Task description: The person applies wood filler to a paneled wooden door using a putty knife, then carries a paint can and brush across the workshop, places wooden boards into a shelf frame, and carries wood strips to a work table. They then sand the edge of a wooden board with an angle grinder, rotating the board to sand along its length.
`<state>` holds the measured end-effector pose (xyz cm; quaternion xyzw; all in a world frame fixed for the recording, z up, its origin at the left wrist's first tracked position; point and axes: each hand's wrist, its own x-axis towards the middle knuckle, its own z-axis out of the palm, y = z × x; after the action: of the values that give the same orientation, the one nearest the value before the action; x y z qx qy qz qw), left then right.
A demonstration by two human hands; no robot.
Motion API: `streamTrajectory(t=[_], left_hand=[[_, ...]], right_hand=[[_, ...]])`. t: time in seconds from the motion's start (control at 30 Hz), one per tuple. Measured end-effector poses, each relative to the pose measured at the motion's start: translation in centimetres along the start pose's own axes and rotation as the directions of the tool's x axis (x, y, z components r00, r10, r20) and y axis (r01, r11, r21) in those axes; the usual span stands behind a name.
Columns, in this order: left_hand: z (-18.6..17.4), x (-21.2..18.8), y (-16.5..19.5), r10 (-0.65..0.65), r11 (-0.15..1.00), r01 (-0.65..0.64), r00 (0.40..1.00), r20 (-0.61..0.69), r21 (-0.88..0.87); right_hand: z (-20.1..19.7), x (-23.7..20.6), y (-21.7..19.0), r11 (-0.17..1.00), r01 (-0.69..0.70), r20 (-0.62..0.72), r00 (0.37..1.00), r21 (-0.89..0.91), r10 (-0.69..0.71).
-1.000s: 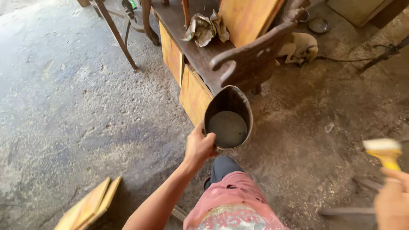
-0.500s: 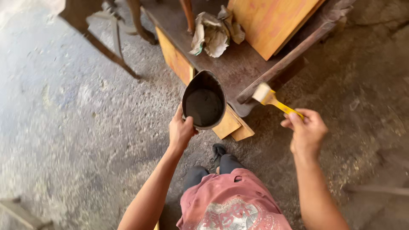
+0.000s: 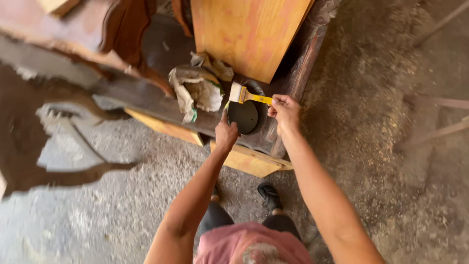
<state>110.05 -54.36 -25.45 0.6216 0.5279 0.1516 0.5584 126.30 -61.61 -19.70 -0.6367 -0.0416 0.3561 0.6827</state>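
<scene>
My left hand grips the near rim of a dark round can filled with dark liquid, which rests on a dark wooden surface. My right hand holds a paintbrush by its yellow handle, its pale bristles pointing left just above the can's far rim. Both arms reach forward from my body over the concrete floor.
A crumpled paper sack lies left of the can. A tall orange-yellow wooden panel stands behind it. Light wood boards jut out under the dark surface. Carved dark furniture parts sit at the upper left. Sawdust covers the floor on the right.
The can went from being held in the air to resting on the dark surface beside the sack. My right hand brought the brush in over the can. The view shifted closer.
</scene>
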Motion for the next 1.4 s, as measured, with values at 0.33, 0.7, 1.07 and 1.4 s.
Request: streamTrajectory(t=[0.33, 0.7, 1.07, 1.4], left_hand=[[1.3, 6.5, -2.3, 0.039, 0.999, -0.039, 0.981, 0.188, -0.003], [2.7, -8.1, 1.4, 0.534, 0.844, -0.527, 0.842, -0.069, 0.100], [34.4, -35.7, 9.0, 0.577, 0.782, -0.611, 0.630, 0.520, -0.127], [66.5, -56.7, 16.7, 0.440, 0.723, -0.547, -0.106, 0.892, -0.422]], right_hand=[[2.1, 7.2, 3.9, 0.764, -0.009, -0.325, 0.908, -0.645, -0.263], [-11.5, -7.7, 3.2, 0.521, 0.482, 0.163, 0.824, -0.705, -0.542], [-50.5, -31.7, -2.3, 0.771, 0.288, -0.087, 0.911, -0.568, -0.404], [-83.9, -44.9, -4.1, 0.867, 0.019, -0.801, 0.373, -0.497, -0.468]])
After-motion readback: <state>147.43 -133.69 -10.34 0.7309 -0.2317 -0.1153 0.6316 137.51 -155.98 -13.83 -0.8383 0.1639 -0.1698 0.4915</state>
